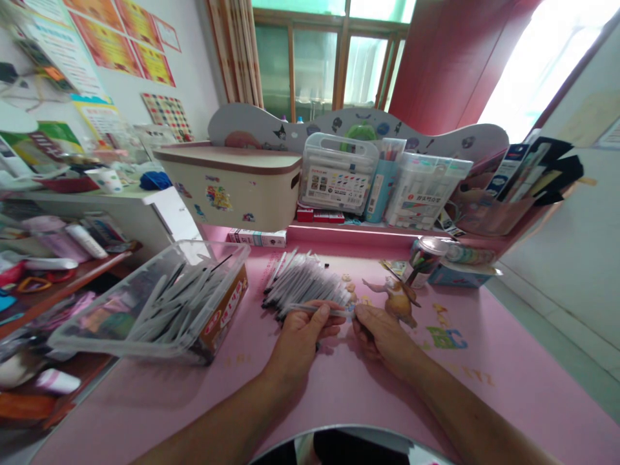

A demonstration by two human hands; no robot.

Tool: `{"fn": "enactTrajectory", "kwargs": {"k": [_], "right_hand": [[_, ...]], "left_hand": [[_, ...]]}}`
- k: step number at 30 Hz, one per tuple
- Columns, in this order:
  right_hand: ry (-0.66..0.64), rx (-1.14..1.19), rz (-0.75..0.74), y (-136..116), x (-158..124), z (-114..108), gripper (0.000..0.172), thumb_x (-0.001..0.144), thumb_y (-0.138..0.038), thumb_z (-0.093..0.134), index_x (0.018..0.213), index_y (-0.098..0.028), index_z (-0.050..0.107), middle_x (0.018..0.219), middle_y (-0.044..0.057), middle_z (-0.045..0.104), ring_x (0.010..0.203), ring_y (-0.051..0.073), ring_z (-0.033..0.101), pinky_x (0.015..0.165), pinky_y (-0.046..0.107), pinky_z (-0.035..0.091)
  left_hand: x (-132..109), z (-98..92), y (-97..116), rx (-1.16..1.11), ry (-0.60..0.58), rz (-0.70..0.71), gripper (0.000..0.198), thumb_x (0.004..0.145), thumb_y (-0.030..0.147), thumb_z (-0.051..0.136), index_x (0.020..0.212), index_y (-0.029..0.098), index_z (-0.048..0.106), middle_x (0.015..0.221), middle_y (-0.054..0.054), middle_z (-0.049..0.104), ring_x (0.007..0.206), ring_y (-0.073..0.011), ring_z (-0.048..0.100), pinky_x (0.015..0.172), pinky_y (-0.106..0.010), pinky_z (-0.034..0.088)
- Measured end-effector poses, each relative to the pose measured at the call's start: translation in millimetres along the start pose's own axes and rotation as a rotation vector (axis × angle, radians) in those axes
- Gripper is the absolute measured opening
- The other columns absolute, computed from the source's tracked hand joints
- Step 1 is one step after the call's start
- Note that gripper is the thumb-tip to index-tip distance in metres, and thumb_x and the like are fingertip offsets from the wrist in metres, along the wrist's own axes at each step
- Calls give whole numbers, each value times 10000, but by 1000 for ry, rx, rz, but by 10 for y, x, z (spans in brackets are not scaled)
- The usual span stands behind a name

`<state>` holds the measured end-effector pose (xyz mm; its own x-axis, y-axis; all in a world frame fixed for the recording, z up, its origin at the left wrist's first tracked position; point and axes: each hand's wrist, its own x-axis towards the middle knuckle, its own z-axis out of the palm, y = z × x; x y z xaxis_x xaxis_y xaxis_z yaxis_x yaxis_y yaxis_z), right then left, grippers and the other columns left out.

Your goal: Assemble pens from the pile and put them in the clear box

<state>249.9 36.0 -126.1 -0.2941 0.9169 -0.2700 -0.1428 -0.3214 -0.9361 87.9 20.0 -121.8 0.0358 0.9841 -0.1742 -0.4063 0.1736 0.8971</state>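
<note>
fig.: near edge first. left hand [303, 332] is curling round the barrel of a grey marker [317, 310], thumb and fingers pinching it so it is lying level just above the pink desk [484, 400]. right hand [382, 336] is closing its fingertips on the marker's right end, approx. where a cap would be sitting, tho that end is too small to tell. judging from this grip, the step is working that end piece. doing it well is calling for the left hand bracing the barrel w/o twisting, the right hand acting straight along the pen's axis, both wrists resting on the desk, and the pen clearing the pile of markers [300, 281] lying loose just behind the knuckles. a clear bin [121, 345] w/ more markers is sitting to the left, near the left forearm. a small figurine [400, 300] is standing just beside the right hand, w/ a tin of pencils [426, 258] behind it. further back, a cream lidded box [232, 187] and two clear marker cases [339, 174] are standing at the rear of the desk. a cluttered side shelf [62, 271] is running along the left. at the far end, posters [121, 39] are hanging on the left wall, and a wood-framed window [314, 64] is letting in daylight beside a red panel [450, 58].
</note>
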Motion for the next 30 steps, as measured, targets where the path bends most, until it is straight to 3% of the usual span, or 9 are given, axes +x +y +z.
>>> {"fn": "enactTrajectory", "kwargs": {"k": [2, 7, 12, 16, 18, 22, 25, 27, 30], "right_hand": [[-6, 36, -20, -8, 3, 1, 457, 721, -557, 715, 661, -201, 436, 478, -97, 386, 356, 20, 241, 333, 150, 140], [-51, 238, 54, -66, -3, -24, 289, 668, -304, 700, 743, -226, 433, 552, -74, 513, 366, 38, 287, 316, 137, 116], [-89, 291, 108, -80, -15, -56, 235, 605, -181, 603, 821, -210, 516, 581, -55, 547, 377, 46, 315, 301, 136, 124], [-99, 213, 155, -58, -28, -43, 232, 688, -291, 703, 804, -183, 534, 622, -48, 530, 395, 30, 334, 312, 132, 128], [-108, 159, 149, -39, -24, -43, 322, 720, -381, 751, 741, -181, 499, 587, -66, 480, 384, 14, 297, 321, 129, 110], [-80, 182, 105, -1, 27, -103, 432, 697, -442, 798, 695, -194, 444, 522, -105, 377, 369, 5, 221, 327, 132, 85], [-25, 261, 101, 8, 80, -159, 442, 704, -447, 796, 712, -208, 424, 497, -130, 308, 366, 9, 160, 324, 133, 86], [18, 299, 88, 2, 93, -160, 462, 703, -442, 798, 720, -221, 392, 491, -137, 299, 367, 14, 148, 323, 130, 88], [31, 287, 48, -8, 55, -89, 481, 693, -455, 802, 734, -232, 378, 481, -140, 320, 363, 20, 143, 322, 131, 85]], "left_hand": [[11, -7, 6, -12, 34, 21, 319, 770, 440, 730, 854, 133, 711, 863, -84, 742, 794, -169, 703, 700, -232, 546], [36, -42, 14, -33, 141, 98, 357, 798, 501, 677, 834, 145, 673, 795, -55, 715, 745, -174, 693, 652, -253, 549], [13, -39, 11, 25, 122, 118, 332, 834, 485, 641, 829, 153, 657, 800, -53, 708, 748, -170, 678, 652, -251, 541], [-18, -30, 6, 121, 80, 129, 306, 854, 448, 630, 801, 150, 674, 801, -57, 704, 720, -163, 661, 678, -261, 530], [-13, -36, 34, 126, 86, 170, 303, 863, 443, 624, 802, 152, 684, 827, -64, 708, 767, -170, 664, 749, -279, 530], [32, -68, 220, -138, 191, 448, 240, 888, 426, 596, 867, 195, 656, 928, -43, 683, 840, -170, 659, 851, -329, 528], [40, -84, 381, -295, 268, 629, 170, 878, 371, 614, 880, 202, 633, 882, -5, 605, 681, -111, 577, 737, -287, 539], [15, -73, 412, -317, 277, 625, 158, 874, 357, 620, 914, 205, 626, 833, 15, 549, 593, -82, 483, 622, -235, 498], [-43, -23, 301, -203, 210, 419, 241, 828, 326, 687, 1028, 232, 593, 789, 41, 513, 572, -71, 450, 556, -190, 418]]}}
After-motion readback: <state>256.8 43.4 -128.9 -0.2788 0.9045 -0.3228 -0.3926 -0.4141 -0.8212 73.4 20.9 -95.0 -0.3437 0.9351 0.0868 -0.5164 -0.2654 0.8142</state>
